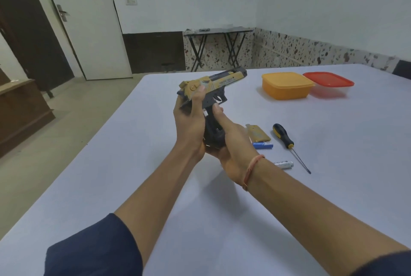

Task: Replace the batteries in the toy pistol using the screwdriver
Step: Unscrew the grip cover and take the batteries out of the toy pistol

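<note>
The fingers of the left hand [190,117] are wrapped closed around the rear of the toy pistol [213,88], which is held up above the table [155,186], while the right hand [224,140] is curled under the opened grip with its forefinger laid along the battery bay. The pistol is judged light, rigid plastic, best gripped at the frame, not the thin slide. On the table just right lie the yellow cover [258,133], a blue battery [263,145], a silver battery [283,164] and the screwdriver [287,140].
</note>
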